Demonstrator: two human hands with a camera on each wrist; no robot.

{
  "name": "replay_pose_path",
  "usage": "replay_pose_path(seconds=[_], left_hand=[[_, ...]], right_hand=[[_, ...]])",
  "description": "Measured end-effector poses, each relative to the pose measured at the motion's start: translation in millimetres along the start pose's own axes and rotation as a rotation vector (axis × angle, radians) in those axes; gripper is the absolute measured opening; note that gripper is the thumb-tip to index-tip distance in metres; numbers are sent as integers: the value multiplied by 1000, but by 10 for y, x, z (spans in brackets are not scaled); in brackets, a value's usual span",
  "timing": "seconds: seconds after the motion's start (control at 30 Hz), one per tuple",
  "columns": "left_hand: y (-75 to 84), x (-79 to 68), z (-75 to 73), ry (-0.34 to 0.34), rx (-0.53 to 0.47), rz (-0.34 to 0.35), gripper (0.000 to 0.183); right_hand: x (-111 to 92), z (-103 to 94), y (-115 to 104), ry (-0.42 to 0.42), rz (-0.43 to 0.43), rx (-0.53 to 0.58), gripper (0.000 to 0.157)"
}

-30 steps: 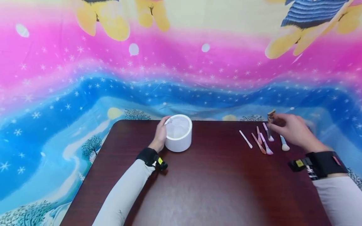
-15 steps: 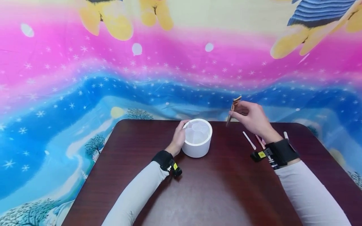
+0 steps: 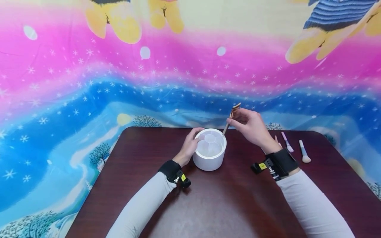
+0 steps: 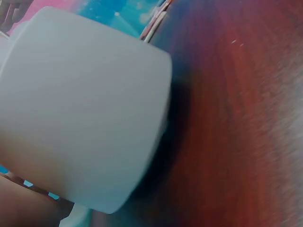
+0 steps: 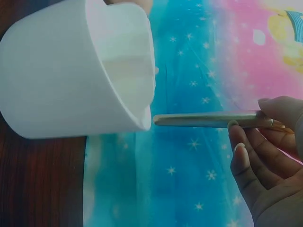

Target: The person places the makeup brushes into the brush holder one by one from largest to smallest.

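A white round container [image 3: 209,162] stands on the table, with clear dividers parting its inside into compartments. My left hand [image 3: 187,148] grips its left side, thumb over the rim and fingers round the back. In the left wrist view the container's white wall [image 4: 90,94] fills much of the frame. My right hand [image 3: 251,127] pinches a gold-brown makeup brush [image 3: 226,127], head up and handle slanting down. In the right wrist view the handle's tip [image 5: 158,120] is right by the container's rim; whether they touch I cannot tell.
Right of my right hand lie a blue-handled brush [image 3: 303,150] with pale bristles and a pink brush [image 3: 287,142]. Another pink handle [image 3: 276,140] is partly hidden by my right wrist. A patterned cloth [image 3: 190,76] hangs behind the table's far edge [image 3: 166,128].
My right hand has carried the makeup brush left from above the other brushes to the container's rim. My left hand and the container have shifted right in the head view.
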State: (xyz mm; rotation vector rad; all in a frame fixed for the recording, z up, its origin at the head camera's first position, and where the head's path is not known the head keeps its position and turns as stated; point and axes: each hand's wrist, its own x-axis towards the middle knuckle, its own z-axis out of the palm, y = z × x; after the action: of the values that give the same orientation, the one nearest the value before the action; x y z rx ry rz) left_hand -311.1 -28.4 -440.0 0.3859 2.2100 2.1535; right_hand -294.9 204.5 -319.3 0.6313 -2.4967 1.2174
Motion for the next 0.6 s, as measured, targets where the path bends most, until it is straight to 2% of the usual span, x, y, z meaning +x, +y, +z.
replay_pose_path(seconds=[0.1, 0.17, 0.3, 0.4, 0.6], left_hand=[[60, 27, -15, -46, 44, 19, 40], [161, 5, -15, -71, 73, 19, 42], [136, 35, 8, -66, 85, -1, 42], [89, 31, 27, -29, 58, -12, 41], [238, -110, 33, -23, 71, 26, 44]], right_hand=[[7, 41, 1, -1, -16, 5, 19], [20, 65, 6, -6, -22, 4, 18], [24, 112, 26, -20, -17, 3, 16], [10, 154, 44, -29, -15, -5, 14], [-25, 229, 84, -55, -19, -26, 11]])
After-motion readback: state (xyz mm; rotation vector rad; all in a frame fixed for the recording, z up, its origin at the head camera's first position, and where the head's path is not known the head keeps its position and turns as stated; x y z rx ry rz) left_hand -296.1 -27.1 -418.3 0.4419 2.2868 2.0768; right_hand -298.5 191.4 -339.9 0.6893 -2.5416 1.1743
